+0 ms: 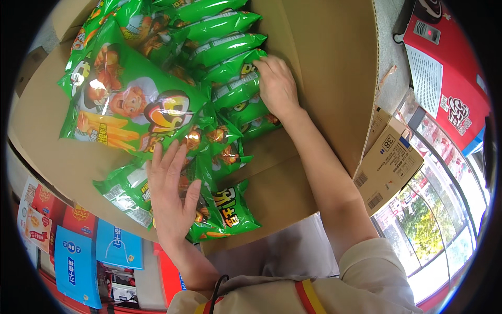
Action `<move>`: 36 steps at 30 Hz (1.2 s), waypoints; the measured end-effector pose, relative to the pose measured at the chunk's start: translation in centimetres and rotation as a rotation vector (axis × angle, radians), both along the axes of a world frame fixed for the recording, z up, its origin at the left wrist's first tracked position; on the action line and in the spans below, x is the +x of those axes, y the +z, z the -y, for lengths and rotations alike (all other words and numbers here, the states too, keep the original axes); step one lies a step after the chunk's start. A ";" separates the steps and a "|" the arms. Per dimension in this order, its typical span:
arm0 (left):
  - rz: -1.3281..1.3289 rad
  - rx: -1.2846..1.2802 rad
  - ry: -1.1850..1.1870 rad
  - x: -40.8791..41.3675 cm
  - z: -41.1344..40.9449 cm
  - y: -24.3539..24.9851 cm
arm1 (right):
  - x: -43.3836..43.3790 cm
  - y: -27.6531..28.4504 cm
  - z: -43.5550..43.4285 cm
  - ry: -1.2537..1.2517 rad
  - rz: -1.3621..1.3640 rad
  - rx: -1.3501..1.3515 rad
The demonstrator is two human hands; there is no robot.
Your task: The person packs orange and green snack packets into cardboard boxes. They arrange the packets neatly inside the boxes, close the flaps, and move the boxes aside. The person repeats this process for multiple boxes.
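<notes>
Green plastic snack bags fill much of a large open cardboard carton (333,78) before me. My left hand (170,196) lies palm down on loose bags, its thumb spread away from the fingers. Its fingertips meet the lower edge of a big snack bag (137,94) printed with a cartoon figure and fries. Beneath the palm a snack bag (133,192) lies at a slant, partly covered. My right hand (278,86) reaches to the right end of a row of snack bags (231,47) stacked on edge. Its fingers curl over the bag ends; the thumb is hidden.
A smaller cardboard box (392,157) stands outside the carton at right, below a red appliance (447,47). Blue gift boxes (76,267) and red packages (78,219) lie at lower left. Bright window panes (427,227) are at lower right.
</notes>
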State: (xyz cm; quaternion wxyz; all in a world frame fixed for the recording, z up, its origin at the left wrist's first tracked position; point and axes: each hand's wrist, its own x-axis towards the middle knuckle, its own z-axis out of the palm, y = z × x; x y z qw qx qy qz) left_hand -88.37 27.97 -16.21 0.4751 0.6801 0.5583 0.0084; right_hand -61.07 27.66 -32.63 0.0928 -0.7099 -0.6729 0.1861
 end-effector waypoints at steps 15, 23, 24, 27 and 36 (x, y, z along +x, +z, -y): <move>-0.009 -0.059 0.023 -0.9 -0.7 0.2 | -0.9 -0.5 -7.2 0.077 0.065 0.098; 0.025 -0.103 0.022 -1.2 -1.3 0.3 | -1.2 -5.1 -5.2 0.052 0.153 -0.091; 0.023 -0.108 0.025 -1.3 -1.2 0.3 | -0.9 -4.5 -5.3 0.055 0.142 -0.161; 0.029 -0.122 0.027 -1.4 -1.5 0.4 | 0.0 -3.2 -8.7 0.109 0.226 -0.397; 0.056 -0.120 0.045 -1.5 -1.5 0.1 | -1.0 -4.8 -23.8 0.291 0.373 -0.253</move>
